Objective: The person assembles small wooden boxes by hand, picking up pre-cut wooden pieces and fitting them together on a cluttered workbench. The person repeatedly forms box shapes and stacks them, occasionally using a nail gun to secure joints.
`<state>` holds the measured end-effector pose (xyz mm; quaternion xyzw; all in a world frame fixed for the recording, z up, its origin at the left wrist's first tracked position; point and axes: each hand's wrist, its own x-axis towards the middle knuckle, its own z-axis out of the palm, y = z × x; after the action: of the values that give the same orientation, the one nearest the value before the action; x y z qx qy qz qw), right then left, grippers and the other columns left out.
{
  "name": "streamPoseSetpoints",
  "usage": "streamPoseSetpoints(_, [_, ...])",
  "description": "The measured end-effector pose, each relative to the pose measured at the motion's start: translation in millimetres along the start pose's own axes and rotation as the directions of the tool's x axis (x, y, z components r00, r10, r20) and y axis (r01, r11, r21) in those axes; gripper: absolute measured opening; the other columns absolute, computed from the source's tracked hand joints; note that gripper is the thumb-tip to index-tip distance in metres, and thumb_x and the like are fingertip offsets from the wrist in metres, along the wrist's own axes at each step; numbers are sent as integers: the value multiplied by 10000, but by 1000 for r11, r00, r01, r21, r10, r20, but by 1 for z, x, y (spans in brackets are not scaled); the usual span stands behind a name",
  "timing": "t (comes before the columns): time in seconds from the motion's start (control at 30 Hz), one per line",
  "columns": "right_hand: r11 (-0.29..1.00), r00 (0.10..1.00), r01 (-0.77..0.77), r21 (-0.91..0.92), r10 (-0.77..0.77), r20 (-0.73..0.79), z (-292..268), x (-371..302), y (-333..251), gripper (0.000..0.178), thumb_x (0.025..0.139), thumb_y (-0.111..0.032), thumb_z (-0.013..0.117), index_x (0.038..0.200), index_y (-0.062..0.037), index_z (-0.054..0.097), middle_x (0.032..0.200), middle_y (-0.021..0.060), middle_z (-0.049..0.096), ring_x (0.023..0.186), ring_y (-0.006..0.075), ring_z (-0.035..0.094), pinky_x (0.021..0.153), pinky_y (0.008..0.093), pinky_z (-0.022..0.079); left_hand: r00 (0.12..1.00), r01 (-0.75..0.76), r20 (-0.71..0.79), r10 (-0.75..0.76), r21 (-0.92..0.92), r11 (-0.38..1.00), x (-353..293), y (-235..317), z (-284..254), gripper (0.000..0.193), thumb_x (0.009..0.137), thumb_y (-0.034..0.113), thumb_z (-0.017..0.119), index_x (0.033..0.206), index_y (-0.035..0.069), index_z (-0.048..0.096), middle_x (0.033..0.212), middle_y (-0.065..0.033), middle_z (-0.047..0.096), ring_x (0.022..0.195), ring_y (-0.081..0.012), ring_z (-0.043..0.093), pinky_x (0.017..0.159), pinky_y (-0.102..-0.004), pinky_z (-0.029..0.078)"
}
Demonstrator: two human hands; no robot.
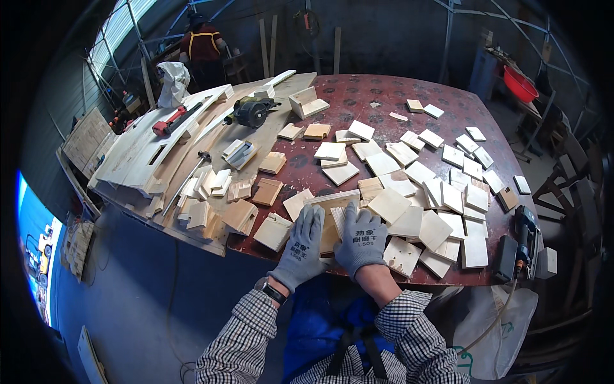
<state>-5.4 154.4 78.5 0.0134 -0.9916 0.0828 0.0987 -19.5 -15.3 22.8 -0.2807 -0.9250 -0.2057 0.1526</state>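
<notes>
At far left, a yellow vehicle (45, 253) stood outside in bright light. Next, a long pale slotted wooden panel (128, 157) carried a red-and-black cordless tool (169, 123), with a crumpled white bag (173, 83) at its far end. Behind, a co-worker (202, 45) in a dark red top with yellow straps stood near the wall. A black-and-yellow power tool (252, 112) lay on the boards, right of the cordless tool. Short wooden blocks (240, 216) crowded the area left of the hands. The left hand (303, 248), grey-gloved, had its grip closed on the left side of a pale wooden piece (330, 235), which lay at the near edge of the dark red surface (460, 102), between the two hands. The right hand (361, 240), gloved alike, had its grip closed on the right side of the same piece; thumb contact on either hand could not be made out. Right of it, flat pale wooden pieces (409, 222) lay heaped and overlapping. A red basin (520, 84) sat in the background. At the right edge, a black nail gun (526, 240) lay with its hose (505, 312) trailing down.
</notes>
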Motion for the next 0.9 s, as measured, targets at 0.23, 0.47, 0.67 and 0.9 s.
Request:
streamPoseSetpoints(0.23, [997,998,32,-67,-28,51,12,-1,6,932,836,-381,759,1590,17,380,1180,189,606,1043,340,628,854,484,512,960,-91,-263,95,28,995,-47,55,23,899,904,270,764,1581,-96,299,1632,-323,312,1527,-502,309,1264,-573,275])
streamPoseSetpoints(0.47, [999,998,31,-25,-30,52,11,1,12,954,806,-391,782,1576,15,390,1170,184,621,1048,344,644,851,462,520,957,168,-192,-216,-239,956,-35,89,52,1048,919,310,789,1628,-96,132,1642,-328,270,1537,-510,259,1268,-550,245])
streamPoseSetpoints(0.67, [997,993,70,-26,-67,92,-6,-22,15,964,769,-365,788,1565,15,400,1175,182,623,1044,345,648,835,459,533,980,148,-25,-198,-573,806,-13,43,63,1305,814,276,903,1632,-89,-45,1628,-324,299,1501,-446,365,1257,-498,291])
streamPoseSetpoints(0.9, [994,991,86,69,-92,97,-5,-25,29,983,780,-413,792,1564,21,388,1229,212,616,1077,359,650,904,467,534,984,104,-84,-159,-459,882,-3,40,66,1307,821,287,900,1638,-76,-54,1548,-288,431,1466,-403,455,1195,-500,393])
